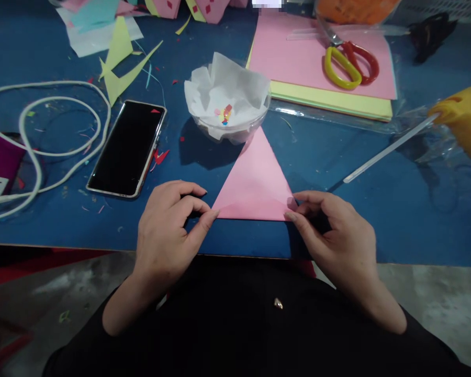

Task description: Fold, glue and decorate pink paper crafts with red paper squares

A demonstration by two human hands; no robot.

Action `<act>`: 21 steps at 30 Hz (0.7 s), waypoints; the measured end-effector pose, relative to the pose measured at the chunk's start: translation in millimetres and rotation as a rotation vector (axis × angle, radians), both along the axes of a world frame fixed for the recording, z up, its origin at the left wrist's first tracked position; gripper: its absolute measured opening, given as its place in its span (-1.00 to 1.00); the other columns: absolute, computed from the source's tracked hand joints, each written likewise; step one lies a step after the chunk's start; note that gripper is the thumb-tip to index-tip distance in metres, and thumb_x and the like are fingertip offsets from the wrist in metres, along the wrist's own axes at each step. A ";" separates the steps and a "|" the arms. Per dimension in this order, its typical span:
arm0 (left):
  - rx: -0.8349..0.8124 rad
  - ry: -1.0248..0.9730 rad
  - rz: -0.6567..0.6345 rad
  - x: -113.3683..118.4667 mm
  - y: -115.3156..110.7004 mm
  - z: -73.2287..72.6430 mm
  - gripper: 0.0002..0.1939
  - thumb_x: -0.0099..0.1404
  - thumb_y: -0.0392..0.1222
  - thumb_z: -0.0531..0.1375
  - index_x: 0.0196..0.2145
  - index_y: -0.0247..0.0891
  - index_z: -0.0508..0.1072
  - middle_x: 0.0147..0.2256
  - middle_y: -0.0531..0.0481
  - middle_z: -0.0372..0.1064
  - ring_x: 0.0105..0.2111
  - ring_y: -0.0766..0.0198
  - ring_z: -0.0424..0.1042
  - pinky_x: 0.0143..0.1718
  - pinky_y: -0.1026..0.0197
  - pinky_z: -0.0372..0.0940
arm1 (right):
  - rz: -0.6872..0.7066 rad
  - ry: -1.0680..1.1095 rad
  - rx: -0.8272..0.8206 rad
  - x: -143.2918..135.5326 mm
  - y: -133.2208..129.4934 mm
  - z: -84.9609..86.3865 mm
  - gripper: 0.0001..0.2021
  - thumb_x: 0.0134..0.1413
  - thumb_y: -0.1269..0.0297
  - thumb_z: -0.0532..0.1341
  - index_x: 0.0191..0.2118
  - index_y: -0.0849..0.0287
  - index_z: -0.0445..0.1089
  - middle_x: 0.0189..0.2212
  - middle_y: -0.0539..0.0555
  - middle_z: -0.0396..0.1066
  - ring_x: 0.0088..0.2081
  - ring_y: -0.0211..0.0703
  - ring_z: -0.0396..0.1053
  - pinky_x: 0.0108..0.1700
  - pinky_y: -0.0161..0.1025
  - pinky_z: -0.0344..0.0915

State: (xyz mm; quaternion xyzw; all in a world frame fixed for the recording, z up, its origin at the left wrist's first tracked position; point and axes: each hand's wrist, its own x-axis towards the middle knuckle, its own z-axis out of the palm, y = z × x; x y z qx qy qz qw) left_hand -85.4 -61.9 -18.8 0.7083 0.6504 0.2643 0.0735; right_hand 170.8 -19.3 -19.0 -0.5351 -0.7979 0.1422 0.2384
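A pink paper triangle [257, 180] lies near the front edge of the blue table, its long straight side toward me and its tip by the bowl. My left hand [175, 228] pinches the triangle's left corner between thumb and fingers. At the right corner, my right hand [335, 230] holds the paper in the same kind of pinch. Just beyond the tip stands a clear bowl [227, 99] lined with white paper, with small coloured scraps inside.
Left of my hands are a phone [127, 149], a white cable [35, 152] and yellow-green paper offcuts [120, 52]. Red-and-yellow scissors [349, 63] rest on stacked pink sheets [286, 57] at the back. A yellow glue gun [465, 120] with a clear stick [392, 149] is at right.
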 end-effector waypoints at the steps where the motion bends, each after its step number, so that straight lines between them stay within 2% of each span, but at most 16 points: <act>1: 0.003 0.006 0.001 0.0 0.0 0.0 -0.81 0.35 -0.11 0.21 -0.41 -0.18 0.45 -0.16 -0.09 0.47 -0.05 -0.01 0.43 -0.02 -0.02 0.29 | 0.000 -0.002 0.001 -0.1 -0.1 -0.2 -0.86 0.24 0.20 0.24 -0.13 0.09 0.44 -0.39 0.00 0.51 -0.35 -0.13 0.44 -0.26 -0.15 0.29; 14: 0.036 0.109 -0.044 -1.5 3.4 -0.2 -0.81 0.36 -0.16 0.22 -0.41 -0.24 0.45 -0.19 -0.19 0.46 -0.09 -0.07 0.44 -0.05 -0.09 0.29 | -0.009 0.000 -0.015 -1.5 2.1 -0.1 -0.86 0.21 0.27 0.27 -0.13 0.13 0.43 -0.40 -0.04 0.49 -0.35 -0.19 0.40 -0.23 -0.19 0.23; 21: 0.058 0.125 -0.038 -0.3 3.3 0.0 -0.82 0.34 -0.16 0.24 -0.42 -0.22 0.43 -0.20 -0.16 0.47 -0.10 -0.05 0.45 -0.07 -0.09 0.32 | 0.004 -0.012 -0.015 -0.6 2.0 1.1 -0.84 0.20 0.29 0.29 -0.12 0.16 0.42 -0.39 -0.05 0.48 -0.35 -0.20 0.38 -0.24 -0.19 0.20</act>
